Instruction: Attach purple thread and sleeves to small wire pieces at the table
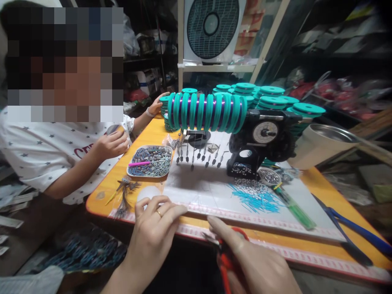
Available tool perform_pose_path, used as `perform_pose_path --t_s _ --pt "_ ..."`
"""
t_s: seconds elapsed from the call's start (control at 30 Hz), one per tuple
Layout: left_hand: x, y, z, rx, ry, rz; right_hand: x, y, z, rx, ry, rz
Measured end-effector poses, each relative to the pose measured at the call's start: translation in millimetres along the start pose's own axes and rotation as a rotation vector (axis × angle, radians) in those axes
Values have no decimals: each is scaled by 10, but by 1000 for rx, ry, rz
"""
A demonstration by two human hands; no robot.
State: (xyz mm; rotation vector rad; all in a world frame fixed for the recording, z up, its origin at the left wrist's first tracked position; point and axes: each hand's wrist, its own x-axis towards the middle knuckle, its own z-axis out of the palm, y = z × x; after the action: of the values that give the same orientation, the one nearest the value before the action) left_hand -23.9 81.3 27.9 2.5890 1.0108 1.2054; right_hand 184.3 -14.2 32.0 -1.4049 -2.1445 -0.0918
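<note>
My left hand (154,228) rests at the near edge of the orange table (147,134), fingers curled and pinched together beside a small white disc (148,192); a ring sits on one finger. What it pinches is too small to make out. My right hand (245,257) grips red-handled scissors (225,261), blades pointing left toward my left hand. Just beyond both hands lies a white mat (214,192) with a pile of thin blue tubes (254,200) and tiny beads.
A row of teal spools (206,111) sits on a black winding machine (260,143), weighted lines hanging below. A metal tray (150,161) of small parts stands left. Another person in a white shirt (36,151) sits at left. A cylindrical container (324,145), blue pliers (358,232) at right.
</note>
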Motion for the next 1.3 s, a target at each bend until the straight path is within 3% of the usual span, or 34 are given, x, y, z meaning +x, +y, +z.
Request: perform_pose_path --t_s 0.13,0.23,0.33,0.47,0.53,0.67,0.73,0.87,1.03,1.17,1.3 --pt "-15 -11 8 -9 -27 -42 431 -21 27 -321 -99 -66" --pt "-38 -36 3 -19 -19 -16 542 -44 92 -431 -165 -88" --pt "-58 -47 -2 -43 -3 -5 357 -2 12 -425 -215 -93" --pt "-36 -14 -6 -74 36 -13 2 109 -276 -379 -277 -30" --pt "0 30 3 -87 25 -16 -35 179 -395 -313 -277 29" --pt "102 150 109 -48 -139 52 290 350 -439 -271 -253 180" --pt "152 193 199 19 -208 77 533 415 -389 -361 -392 252" --pt "194 202 308 102 -221 81 770 407 -304 -391 -466 225" --pt "73 235 257 23 -232 118 390 306 -398 -324 -509 179" --pt "-127 399 359 -121 -215 200 -95 310 -608 -171 -403 159" --pt "-253 557 489 -278 -190 285 -376 314 -812 -140 -273 161"
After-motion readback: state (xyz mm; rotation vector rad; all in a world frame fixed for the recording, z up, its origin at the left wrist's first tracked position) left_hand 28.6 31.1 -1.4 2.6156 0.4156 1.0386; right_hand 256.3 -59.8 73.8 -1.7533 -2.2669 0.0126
